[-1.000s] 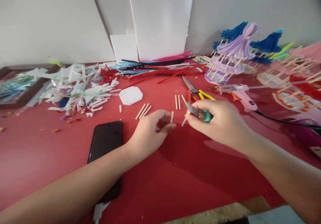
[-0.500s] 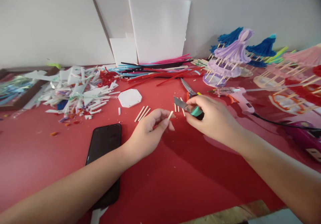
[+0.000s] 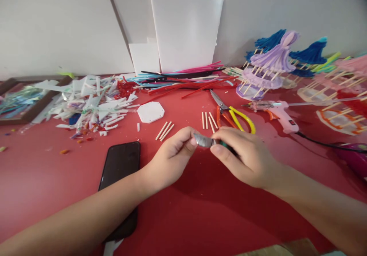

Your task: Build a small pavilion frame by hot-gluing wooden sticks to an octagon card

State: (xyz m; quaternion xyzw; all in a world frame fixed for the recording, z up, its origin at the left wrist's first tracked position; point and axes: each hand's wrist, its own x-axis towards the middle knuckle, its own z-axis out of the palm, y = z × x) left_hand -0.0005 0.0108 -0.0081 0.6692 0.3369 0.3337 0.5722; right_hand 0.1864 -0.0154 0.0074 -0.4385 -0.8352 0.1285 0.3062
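Observation:
My right hand (image 3: 242,154) is closed around the green handle of a utility knife (image 3: 204,140). The blade points left, its tip touching or close to the fingertips of my left hand (image 3: 174,154). Those left fingers are pinched; the small wooden stick they held a moment before is hidden behind the blade and fingers. Short wooden sticks (image 3: 164,131) lie beyond my left hand, and several more short sticks (image 3: 207,120) lie beyond the knife. A white octagonal plate (image 3: 150,112) with small holes rests flat behind them.
Yellow-and-orange scissors (image 3: 233,114) and a pink glue gun (image 3: 282,114) lie at the right, near purple, blue and pink stick-and-fuzzy models (image 3: 272,63). A black phone (image 3: 120,172) is by my left forearm. White scraps (image 3: 94,103) and coloured pipe cleaners (image 3: 183,81) lie farther back.
The knife blade has moved left and down to my left fingertips, and my right hand has turned. The scissors' handles now show. The view has shifted slightly.

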